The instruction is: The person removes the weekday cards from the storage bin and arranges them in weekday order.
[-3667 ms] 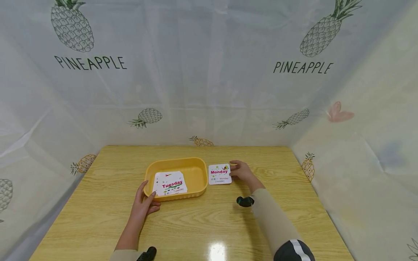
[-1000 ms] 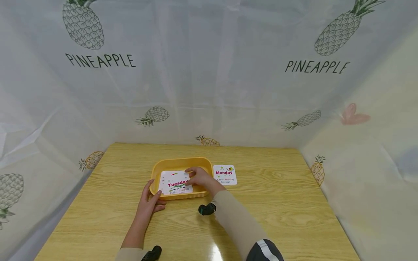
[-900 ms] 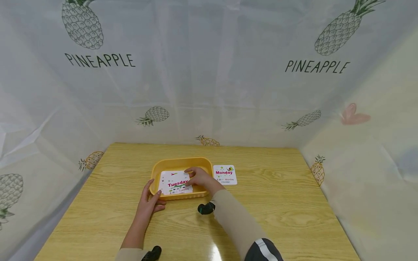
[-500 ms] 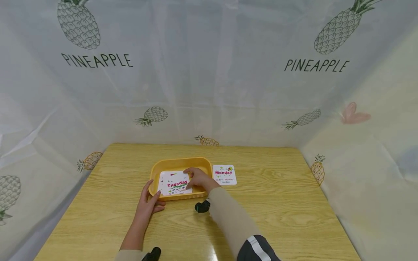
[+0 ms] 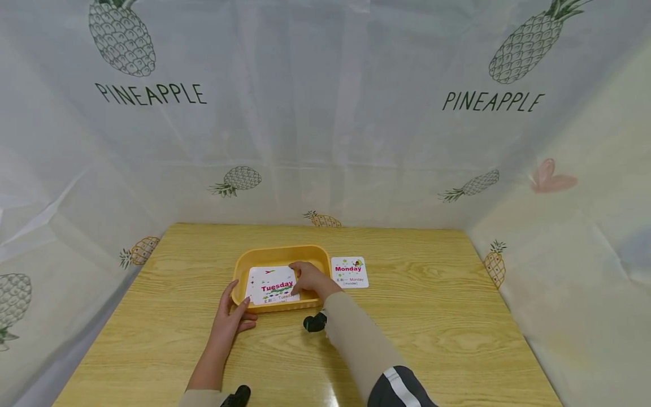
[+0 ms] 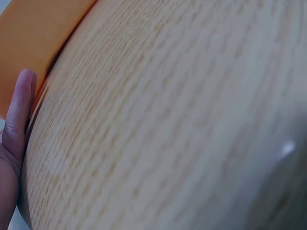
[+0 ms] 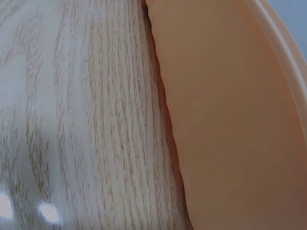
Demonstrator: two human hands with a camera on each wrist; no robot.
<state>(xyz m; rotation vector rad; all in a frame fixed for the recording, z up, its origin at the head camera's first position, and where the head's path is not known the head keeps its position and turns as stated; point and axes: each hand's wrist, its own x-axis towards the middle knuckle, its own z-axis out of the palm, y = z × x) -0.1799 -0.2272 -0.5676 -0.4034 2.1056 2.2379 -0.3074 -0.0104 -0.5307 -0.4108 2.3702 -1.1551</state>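
Observation:
A yellow plastic tray sits on the wooden table, with a white card printed "Tuesday" inside it. My left hand grips the tray's front left corner, thumb on the rim and other fingers outside. In the left wrist view, one finger of the left hand lies along the tray wall. Reaching over the front rim, my right hand pinches the Tuesday card at its right edge. To the right of the tray lies a flat white "Monday" card. The right wrist view shows the tray's outer wall, not the hand.
The wooden table extends around the tray. A pineapple-print sheet hangs behind the table and on both sides. Dark wrist devices show at both sleeves, one of them close in front of the tray.
Since the earliest frame, my right hand has left the Monday card and moved left into the tray, onto the Tuesday card. In the last second it has barely shifted. My left hand stays at the tray.

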